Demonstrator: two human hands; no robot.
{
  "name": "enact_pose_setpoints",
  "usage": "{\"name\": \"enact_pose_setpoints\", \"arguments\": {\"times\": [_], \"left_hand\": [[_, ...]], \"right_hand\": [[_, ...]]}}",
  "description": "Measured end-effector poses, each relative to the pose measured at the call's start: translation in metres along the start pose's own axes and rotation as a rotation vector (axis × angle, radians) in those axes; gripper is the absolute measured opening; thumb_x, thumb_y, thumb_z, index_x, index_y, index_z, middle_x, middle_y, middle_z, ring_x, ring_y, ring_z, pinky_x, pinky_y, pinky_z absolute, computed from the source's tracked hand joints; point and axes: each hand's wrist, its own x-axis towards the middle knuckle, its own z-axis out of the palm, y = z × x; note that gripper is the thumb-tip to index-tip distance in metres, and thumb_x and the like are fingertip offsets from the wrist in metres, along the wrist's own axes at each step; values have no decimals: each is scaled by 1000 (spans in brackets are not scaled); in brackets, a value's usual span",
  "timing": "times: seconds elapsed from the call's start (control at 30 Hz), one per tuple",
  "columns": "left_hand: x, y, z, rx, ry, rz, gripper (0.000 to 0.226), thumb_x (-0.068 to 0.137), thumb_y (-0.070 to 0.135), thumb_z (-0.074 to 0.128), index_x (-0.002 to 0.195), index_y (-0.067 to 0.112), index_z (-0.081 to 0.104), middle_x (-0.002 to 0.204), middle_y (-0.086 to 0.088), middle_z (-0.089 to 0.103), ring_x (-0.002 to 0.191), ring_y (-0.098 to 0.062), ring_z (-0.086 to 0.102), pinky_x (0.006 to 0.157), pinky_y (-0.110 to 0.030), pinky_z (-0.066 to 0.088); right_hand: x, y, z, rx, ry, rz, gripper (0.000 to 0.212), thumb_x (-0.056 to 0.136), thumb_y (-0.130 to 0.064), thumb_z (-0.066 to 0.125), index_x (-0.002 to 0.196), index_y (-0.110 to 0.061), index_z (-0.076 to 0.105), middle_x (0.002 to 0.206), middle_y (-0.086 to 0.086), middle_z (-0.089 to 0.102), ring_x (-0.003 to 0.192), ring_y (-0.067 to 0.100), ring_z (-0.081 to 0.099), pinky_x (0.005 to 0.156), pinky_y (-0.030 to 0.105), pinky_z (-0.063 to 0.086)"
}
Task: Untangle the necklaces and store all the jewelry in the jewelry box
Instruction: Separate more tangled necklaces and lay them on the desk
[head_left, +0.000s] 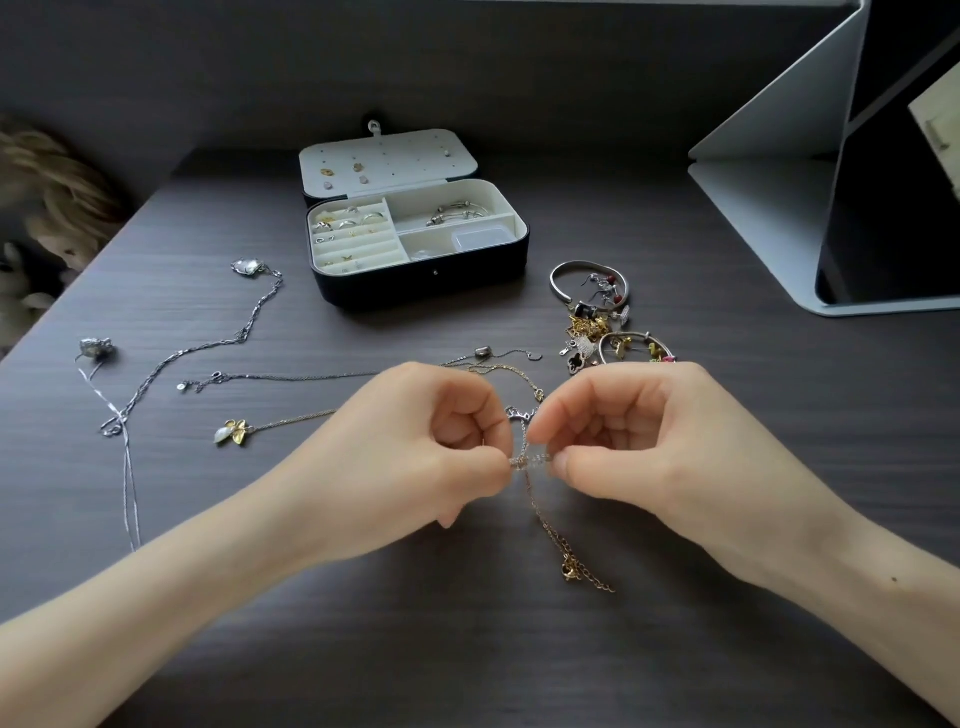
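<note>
My left hand (415, 441) and my right hand (639, 441) meet at the table's middle, each pinching one end of a short sparkling silver chain (531, 460) held just above the dark table. A gold chain (566, 545) hangs from the same spot and trails toward me, ending in a clasp. The open jewelry box (415, 291) sits behind the hands, with rings and bangles in its cream compartments and earrings on its lid. Other necklaces lie spread out on the left: a long silver one (208, 345) and a gold one with a leaf pendant (234, 431).
A heap of bangles, earrings and charms (602, 322) lies right of the box. A silver charm (96, 348) with a thin chain sits near the table's left edge. A folding stand with a dark screen (831, 208) occupies the back right corner.
</note>
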Motion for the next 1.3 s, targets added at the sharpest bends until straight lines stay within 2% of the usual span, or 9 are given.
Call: {"name": "enact_pose_setpoints", "arguments": {"times": [0.1,0.27,0.63,0.77,0.83,1.0,1.17,1.3], "left_hand": [[-1,1,0,11,-2,13,13,65,24,55,75,20,62,42,1,47,41,-16,40,46,-19,31],[-1,2,0,-52,-16,22,13,69,28,61,73,16,64,44,0,45,38,-14,38,42,-16,28],[0,3,0,-199,-28,-30,9,68,25,62,68,16,65,38,0,48,35,-9,36,38,-12,26],[0,3,0,-200,-32,-36,10,68,26,62,68,17,65,38,0,48,35,-9,37,39,-11,26],[1,3,0,-197,-33,-45,10,68,28,63,68,18,66,38,0,49,36,-9,37,40,-13,27],[2,1,-1,-179,9,-72,16,66,32,66,69,16,66,41,-3,54,38,-12,42,41,-15,33],[1,1,1,-168,40,-92,19,66,29,64,63,10,62,40,-4,56,36,-13,43,41,-13,34],[1,1,1,-147,54,-98,20,66,31,63,62,11,61,40,-4,56,37,-14,44,43,-15,35]], "right_hand": [[0,0,0,68,-34,1,31,73,14,64,68,-16,71,67,1,65,63,10,57,60,17,47],[0,3,-1,152,-70,12,18,63,-2,61,69,-16,71,67,-1,66,64,8,58,61,16,48],[0,3,0,185,-73,0,7,66,-15,67,73,-15,68,70,-3,67,66,6,60,63,14,48],[1,4,1,179,-71,-3,14,71,-5,76,73,-16,68,70,-3,67,66,6,61,64,15,50],[2,3,1,171,-67,9,21,76,5,72,73,-16,67,69,-4,66,65,5,60,64,14,50],[3,4,1,124,-31,27,29,75,11,63,70,-17,66,66,-4,61,63,6,55,60,14,46],[3,5,2,95,-28,13,21,62,-4,62,64,-25,64,63,-7,60,60,7,52,58,16,44],[2,6,1,-6,11,-9,29,69,5,66,60,-23,66,58,-8,59,54,6,49,53,15,42]]}}
